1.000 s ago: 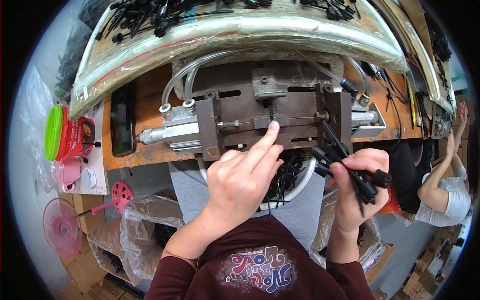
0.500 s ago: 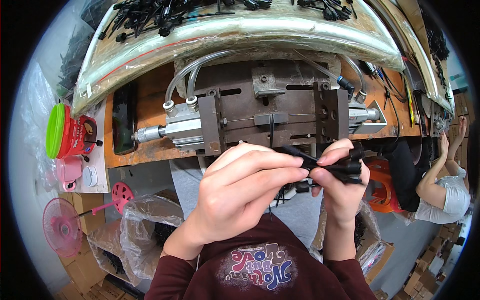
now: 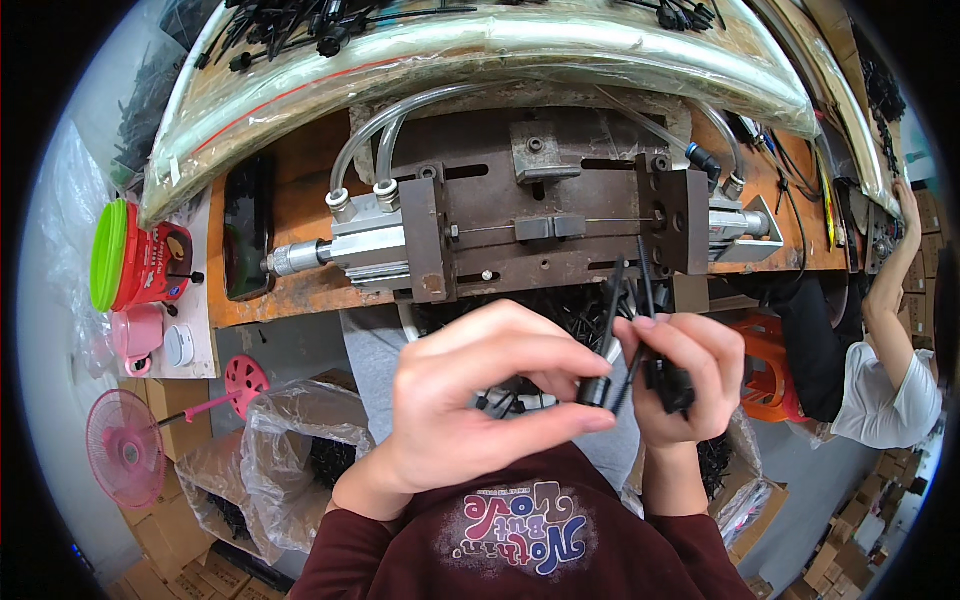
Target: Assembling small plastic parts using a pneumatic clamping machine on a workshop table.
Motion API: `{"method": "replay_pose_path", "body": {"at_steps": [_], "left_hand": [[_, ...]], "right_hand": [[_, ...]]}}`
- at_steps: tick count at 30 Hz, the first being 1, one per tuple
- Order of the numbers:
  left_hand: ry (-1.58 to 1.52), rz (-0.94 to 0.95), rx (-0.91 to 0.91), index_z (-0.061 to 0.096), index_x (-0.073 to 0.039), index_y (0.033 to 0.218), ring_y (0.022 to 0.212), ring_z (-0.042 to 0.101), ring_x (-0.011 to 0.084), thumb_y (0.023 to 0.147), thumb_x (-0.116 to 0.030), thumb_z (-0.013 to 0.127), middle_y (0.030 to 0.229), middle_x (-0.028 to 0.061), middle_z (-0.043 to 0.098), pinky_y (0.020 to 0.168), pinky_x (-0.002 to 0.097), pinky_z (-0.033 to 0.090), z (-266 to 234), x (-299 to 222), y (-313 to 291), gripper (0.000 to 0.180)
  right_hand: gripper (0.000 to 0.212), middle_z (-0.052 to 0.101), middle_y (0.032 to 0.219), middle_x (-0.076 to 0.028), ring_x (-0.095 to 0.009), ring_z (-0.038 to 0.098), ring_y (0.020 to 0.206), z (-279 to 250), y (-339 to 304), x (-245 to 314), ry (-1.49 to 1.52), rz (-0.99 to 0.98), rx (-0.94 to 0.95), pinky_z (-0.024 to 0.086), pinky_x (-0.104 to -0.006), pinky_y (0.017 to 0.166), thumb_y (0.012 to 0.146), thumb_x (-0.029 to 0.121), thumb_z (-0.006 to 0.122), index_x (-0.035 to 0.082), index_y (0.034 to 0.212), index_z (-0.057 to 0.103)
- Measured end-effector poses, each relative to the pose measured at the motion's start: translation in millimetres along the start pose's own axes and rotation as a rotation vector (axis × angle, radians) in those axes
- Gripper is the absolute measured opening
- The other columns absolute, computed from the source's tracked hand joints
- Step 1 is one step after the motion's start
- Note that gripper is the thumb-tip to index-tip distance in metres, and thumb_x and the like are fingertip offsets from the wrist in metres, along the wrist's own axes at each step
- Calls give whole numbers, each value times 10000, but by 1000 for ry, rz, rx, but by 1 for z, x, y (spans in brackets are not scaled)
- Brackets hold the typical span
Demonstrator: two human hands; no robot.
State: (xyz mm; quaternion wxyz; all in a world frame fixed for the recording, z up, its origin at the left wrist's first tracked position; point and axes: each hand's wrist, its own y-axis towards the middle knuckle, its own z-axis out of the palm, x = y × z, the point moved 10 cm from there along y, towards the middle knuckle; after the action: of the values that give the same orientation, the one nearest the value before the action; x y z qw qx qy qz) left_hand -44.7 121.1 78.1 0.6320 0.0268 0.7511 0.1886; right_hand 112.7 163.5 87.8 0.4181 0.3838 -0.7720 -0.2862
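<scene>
Left hand (image 3: pixel 478 388), withdrawn, pinches one black part (image 3: pixel 593 389); right hand (image 3: pixel 694 374) clutches several black parts (image 3: pixel 677 391)

Gotta be a small assembly workshop: pneumatic cylinders (image 3: pixel 368 250) on a brown metal fixture (image 3: pixel 485 205), clear air hoses (image 3: pixel 386 160), scuffed wooden worktop (image 3: pixel 305 180), heaped black plastic parts (image 3: pixel 280 32), stacked cardboard boxes (image 3: pixel 850 568), another person (image 3: pixel 885 400) off right.

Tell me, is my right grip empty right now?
No, the right grip is closed around slim black parts that jut out of it.
</scene>
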Motion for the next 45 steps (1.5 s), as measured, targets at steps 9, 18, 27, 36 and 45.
{"method": "replay_pose_path", "body": {"at_steps": [9, 18, 27, 36, 45], "left_hand": [[704, 273, -78, 720, -17, 963, 860, 684, 245, 679, -99, 819, 1136, 142, 681, 750, 331, 562, 11, 9, -5, 312], [896, 277, -47, 707, -31, 919, 668, 664, 192, 715, -150, 800, 1184, 118, 689, 616, 275, 518, 22, 19, 6, 254], [902, 204, -49, 725, -56, 911, 650, 650, 173, 695, -145, 815, 1129, 83, 714, 578, 257, 477, 19, 21, 8, 250], [731, 569, 123, 771, -134, 950, 904, 629, 122, 695, -157, 723, 1059, -32, 713, 744, 288, 462, 37, -34, -8, 260], [373, 416, 62, 774, -123, 905, 778, 612, 166, 610, -116, 837, 940, 10, 713, 706, 303, 456, 10, -26, -1, 301]], "right_hand": [[179, 543, 934, -106, -123, 580, 576, 12, -22, -71, 984, 818, -105, 490, -204, 447, 778, -87, 711, -40, 909, 600], [170, 526, 888, -121, -110, 544, 500, 18, -34, -72, 1148, 984, -57, 466, -195, 396, 787, -32, 696, -57, 900, 572], [149, 543, 894, -116, -92, 534, 473, 36, -45, -73, 1313, 1129, -8, 447, -186, 379, 801, -20, 682, -52, 904, 579], [113, 579, 867, -110, -96, 550, 476, 60, -55, -61, 1466, 1206, 95, 447, -183, 370, 811, -26, 677, -49, 892, 603], [147, 575, 870, -128, -128, 598, 533, 71, -57, -44, 1722, 1236, 131, 505, -217, 389, 841, -2, 672, -68, 937, 581]]}}
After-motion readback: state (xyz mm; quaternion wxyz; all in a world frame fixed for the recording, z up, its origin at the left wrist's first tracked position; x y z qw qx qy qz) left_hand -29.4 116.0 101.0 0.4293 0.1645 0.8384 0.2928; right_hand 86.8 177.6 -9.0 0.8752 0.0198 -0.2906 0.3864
